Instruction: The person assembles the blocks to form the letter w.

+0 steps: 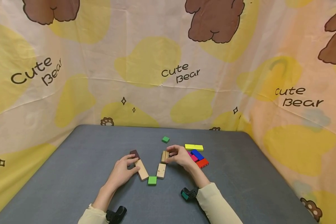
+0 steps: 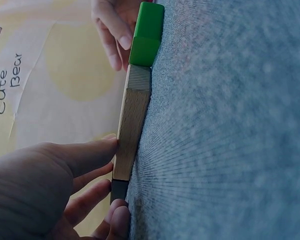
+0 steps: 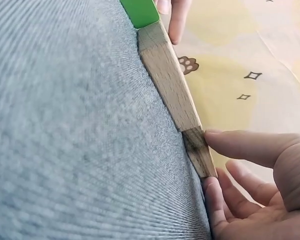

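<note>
1. Left hand point(image 1: 121, 171) touches pale oblong wooden block point(image 1: 142, 173) and part-hidden dark-brown oblong block point(image 1: 135, 152); whether gripping, cannot tell.
2. Right hand point(image 1: 181, 156) pinches striped tan wooden block point(image 1: 164, 156) on grey table point(image 1: 72, 180).

The cloth point(image 1: 148, 102) bears the black words "Cute Bear" three times in the head view: near ten o'clock, at twelve and near three. The left wrist view shows the same words near ten o'clock, turned sideways to read upward. The red block point(image 1: 203, 163), near five o'clock in the head view, perhaps carries pale marks, too small to read.
</note>
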`<state>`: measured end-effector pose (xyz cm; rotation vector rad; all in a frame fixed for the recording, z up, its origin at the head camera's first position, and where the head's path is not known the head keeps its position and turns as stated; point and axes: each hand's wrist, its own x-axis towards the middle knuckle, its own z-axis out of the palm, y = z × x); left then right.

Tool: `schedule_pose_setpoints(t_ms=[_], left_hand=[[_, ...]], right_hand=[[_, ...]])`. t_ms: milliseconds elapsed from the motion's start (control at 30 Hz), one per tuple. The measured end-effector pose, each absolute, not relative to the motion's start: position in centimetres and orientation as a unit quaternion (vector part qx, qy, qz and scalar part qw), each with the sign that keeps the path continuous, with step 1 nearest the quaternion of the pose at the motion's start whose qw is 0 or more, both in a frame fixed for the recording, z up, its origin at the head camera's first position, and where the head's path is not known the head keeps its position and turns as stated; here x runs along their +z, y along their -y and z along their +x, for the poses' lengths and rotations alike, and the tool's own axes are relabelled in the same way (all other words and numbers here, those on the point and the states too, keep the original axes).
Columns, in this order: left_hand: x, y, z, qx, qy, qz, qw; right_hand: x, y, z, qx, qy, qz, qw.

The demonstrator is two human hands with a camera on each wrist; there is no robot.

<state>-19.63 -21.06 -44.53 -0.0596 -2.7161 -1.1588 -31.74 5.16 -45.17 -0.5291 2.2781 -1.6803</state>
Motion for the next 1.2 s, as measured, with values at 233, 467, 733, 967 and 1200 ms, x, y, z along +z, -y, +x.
schedule_pose_setpoints(t_ms=[233,467,733,967,1200], left_hand=[[-44.7,21.0,-19.8,-0.389,0.915,-0.022,0.101],[-44.9,21.1,-20.0,-0.388,0.916,-0.027,0.104],[-45.0,21.2,-20.1,-0.389,0.915,-0.027,0.105],[-44.8,21.2,-20.0,-0.39,0.915,-0.028,0.103],[-44.7,21.2,-19.9,-0.387,0.916,-0.027,0.099]], right_hand=[[-45.3,-5.2,-31.9,-0.594,-0.77,-0.186,0.137],[-45.0,-5.0,-31.6,-0.604,-0.767,-0.175,0.131],[-45.3,-4.7,-31.5,-0.614,-0.763,-0.161,0.12],[-45.3,-4.4,-31.5,-0.617,-0.762,-0.153,0.127],[-44.1,-4.4,-30.7,-0.604,-0.765,-0.167,0.15]])
